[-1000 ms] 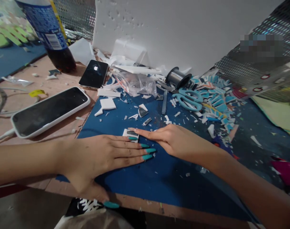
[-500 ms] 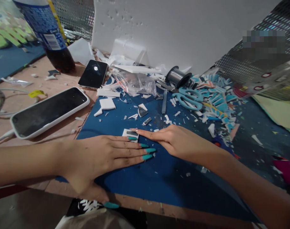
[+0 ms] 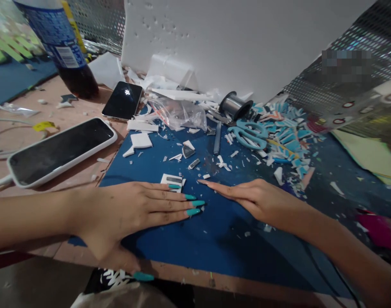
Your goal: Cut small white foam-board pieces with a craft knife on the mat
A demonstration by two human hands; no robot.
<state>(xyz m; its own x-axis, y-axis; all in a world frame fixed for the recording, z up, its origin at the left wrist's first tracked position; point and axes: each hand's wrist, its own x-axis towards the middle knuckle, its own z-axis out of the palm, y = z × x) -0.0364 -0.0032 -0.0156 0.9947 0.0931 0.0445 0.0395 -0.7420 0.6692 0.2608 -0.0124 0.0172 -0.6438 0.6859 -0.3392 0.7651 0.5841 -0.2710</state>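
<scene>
My left hand (image 3: 127, 209) lies flat, palm down, on the blue mat, fingers stretched out and thumb over the front edge. Its nails are long and turquoise. Its topmost finger rests on the near edge of a small white flat piece (image 3: 165, 181) that carries dark grey strips. Part of that piece is hidden under the finger. To the right, my right hand (image 3: 262, 199) hovers low over or touches the mat with its index finger stretched out. Nothing shows in it, and its fingertip is apart from the white piece. A small grey-faced chip (image 3: 194, 164) lies beyond the fingertips.
Light blue scissors (image 3: 251, 134), a wire spool (image 3: 235, 105) and a grey strip (image 3: 217, 139) lie at the back of the mat (image 3: 214, 239). Blue and white scraps (image 3: 288, 128) heap on the right. Two phones (image 3: 63, 152) and a cola bottle (image 3: 65, 51) are at left.
My right hand has drawn back to the right, its fingertip leaving the white piece and its dark strip. The left hand stays on the piece. The view has shifted slightly.
</scene>
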